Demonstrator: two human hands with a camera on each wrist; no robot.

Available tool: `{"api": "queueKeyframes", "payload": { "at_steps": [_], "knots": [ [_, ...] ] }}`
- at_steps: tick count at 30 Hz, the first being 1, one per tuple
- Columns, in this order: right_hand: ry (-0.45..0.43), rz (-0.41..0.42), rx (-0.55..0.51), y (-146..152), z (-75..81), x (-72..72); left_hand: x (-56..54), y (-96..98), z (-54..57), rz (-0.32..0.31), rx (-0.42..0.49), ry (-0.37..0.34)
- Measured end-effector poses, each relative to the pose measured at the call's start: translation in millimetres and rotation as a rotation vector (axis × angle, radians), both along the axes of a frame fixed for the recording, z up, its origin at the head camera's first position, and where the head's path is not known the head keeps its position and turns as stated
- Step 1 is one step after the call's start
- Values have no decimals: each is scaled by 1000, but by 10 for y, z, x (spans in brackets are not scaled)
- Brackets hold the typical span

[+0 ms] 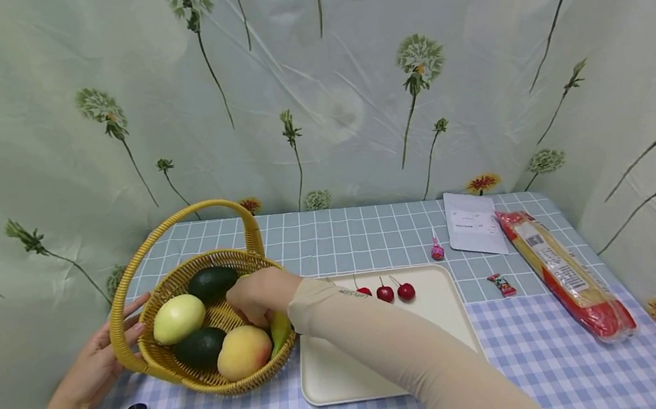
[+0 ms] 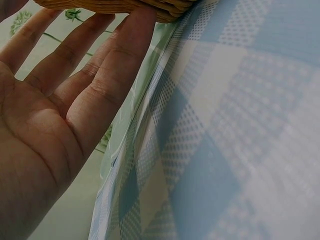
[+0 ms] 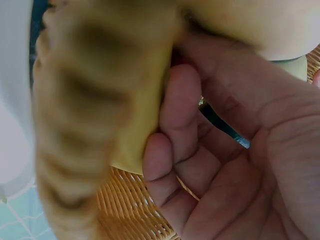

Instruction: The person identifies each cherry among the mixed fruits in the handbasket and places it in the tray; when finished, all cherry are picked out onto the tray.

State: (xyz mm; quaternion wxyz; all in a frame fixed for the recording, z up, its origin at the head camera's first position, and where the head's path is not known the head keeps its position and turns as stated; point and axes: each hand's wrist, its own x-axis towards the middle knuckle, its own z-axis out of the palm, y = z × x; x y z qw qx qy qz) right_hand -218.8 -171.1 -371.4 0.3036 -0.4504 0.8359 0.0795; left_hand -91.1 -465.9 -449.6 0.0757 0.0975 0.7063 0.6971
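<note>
A yellow wicker basket [image 1: 254, 235] with a tall handle stands at the left. Inside lie two dark green avocados [image 1: 200, 349], a pale yellow oval fruit [image 1: 179, 319], a peach [image 1: 246, 353] and a yellow-green banana [image 1: 280, 330]. My right hand [image 1: 261, 297] reaches into it beside the banana, fingers curled. Up close, a dark red sliver of a small thing [image 3: 177, 57] shows between thumb and index fingertip; most of it is hidden. My left hand [image 1: 92, 363] is spread, its extended fingers against the basket's left side.
Right of the basket lies a cream tray [image 1: 338, 376] holding several red cherries [image 1: 385, 293], partly behind my right forearm. Farther right are a lollipop [image 1: 437, 250], a small wrapped candy [image 1: 502, 285], a white pouch [image 1: 473, 223] and a long red-and-clear noodle packet [image 1: 564, 273].
</note>
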Motion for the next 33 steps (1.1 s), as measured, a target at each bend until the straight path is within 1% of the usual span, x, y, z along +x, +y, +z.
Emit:
{"api": "queueKeyframes", "payload": {
  "at_steps": [1, 3, 9, 13, 14, 16, 19, 21, 23, 25, 26, 29, 32, 33],
  "knots": [
    [-5, 2, -3, 0, 0, 1, 0, 1, -1, 0, 1, 0],
    [-24, 22, -14, 42, 98, 41, -1, 2, 0, 1, 1, -1],
    [12, 67, -25, 57, 151, 73, -9, 1, -3, 2, 3, 0],
    [23, 65, -39, 58, 142, 72, -13, -9, -7, 4, 3, -4],
    [27, 59, -38, 48, 116, 60, -12, -13, -9, 4, 0, -6],
    [36, 63, -39, -12, -37, -25, -13, -19, -11, 7, -4, -12],
    [51, 80, -45, -140, -361, -207, -12, -26, -17, 6, -3, -18],
    [79, 100, -42, -131, -340, -171, -11, -29, -19, 5, 0, -20],
    [96, 107, -41, -88, -233, -88, -11, -31, -22, -2, 8, -18],
    [117, 113, -36, -31, -92, 10, -13, -31, -22, -7, 11, -15],
    [135, 115, -33, -17, -61, 44, -15, -31, -22, -10, 13, -12],
    [127, 108, -55, -92, -280, -95, -19, -29, -24, -14, 15, -8],
    [95, 101, -74, -79, -286, -130, -17, -28, -25, -7, 9, -12],
    [75, 104, -81, -45, -216, -108, -16, -28, -27, -5, 7, -13]
  ]
}}
